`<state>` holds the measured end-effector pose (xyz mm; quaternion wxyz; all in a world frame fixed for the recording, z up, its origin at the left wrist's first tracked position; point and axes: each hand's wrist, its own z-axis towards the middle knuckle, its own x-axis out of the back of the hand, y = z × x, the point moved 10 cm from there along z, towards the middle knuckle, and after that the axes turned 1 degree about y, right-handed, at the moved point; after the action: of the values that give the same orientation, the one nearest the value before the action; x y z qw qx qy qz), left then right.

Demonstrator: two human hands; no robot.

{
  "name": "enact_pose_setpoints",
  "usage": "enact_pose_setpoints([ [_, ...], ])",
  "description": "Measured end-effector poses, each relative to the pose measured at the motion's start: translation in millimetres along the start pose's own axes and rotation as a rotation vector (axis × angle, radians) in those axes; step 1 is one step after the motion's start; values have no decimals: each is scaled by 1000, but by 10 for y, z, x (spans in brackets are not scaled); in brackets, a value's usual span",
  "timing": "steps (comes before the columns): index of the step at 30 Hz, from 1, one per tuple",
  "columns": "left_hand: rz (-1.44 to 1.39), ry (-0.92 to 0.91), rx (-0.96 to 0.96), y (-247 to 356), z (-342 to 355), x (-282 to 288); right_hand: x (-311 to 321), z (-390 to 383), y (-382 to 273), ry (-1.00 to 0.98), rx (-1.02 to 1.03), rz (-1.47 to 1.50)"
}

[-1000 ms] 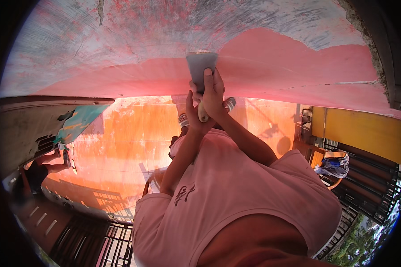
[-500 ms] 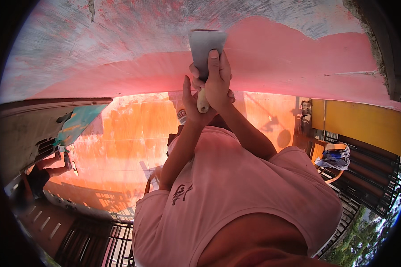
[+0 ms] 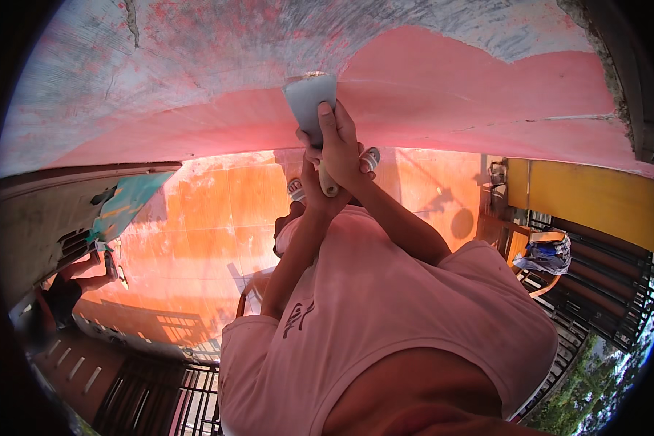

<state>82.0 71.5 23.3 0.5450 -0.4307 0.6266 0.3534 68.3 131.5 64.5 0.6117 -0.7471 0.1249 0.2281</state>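
Note:
A paint scraper [image 3: 311,98] with a wide grey blade and a pale handle points up at the wall [image 3: 443,87], which is partly pink and partly rubbed to streaky grey. Its blade edge is at the wall near the border between grey and pink; light crumbs show along that edge. My right hand [image 3: 339,149] is closed round the scraper, thumb pressed flat along the blade. Below it, my left hand [image 3: 320,195] cups the handle's end, its fingers wrapped behind the right hand and showing past the right wrist.
An orange tiled floor [image 3: 211,218] lies below. At left is a worn board [image 3: 58,211] with a teal patch, and another person's legs [image 3: 80,280]. To the right stand a wooden chair [image 3: 545,287] with cloth on it and a yellow panel [image 3: 588,207]. A crack [image 3: 132,22] runs in the wall.
The scraper and both hands have moved a little left and down the wall, and the blade now tilts left. My left thumb has come in closer to the right hand.

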Motion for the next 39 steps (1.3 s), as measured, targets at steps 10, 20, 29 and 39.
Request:
enact_pose_setpoints([
  [10,3,-24,30,-25,44,-31,0,-47,-83,55,-3,9],
  [20,44,-29,15,-18,7,-179,-68,-60,-180,4,-13,23],
  [29,29,53,5,-83,-64,-9,-11,-62,-69,57,-56,17],
  [39,52,11,0,-75,-56,-78,8,-60,-72,90,-32,-25],
])
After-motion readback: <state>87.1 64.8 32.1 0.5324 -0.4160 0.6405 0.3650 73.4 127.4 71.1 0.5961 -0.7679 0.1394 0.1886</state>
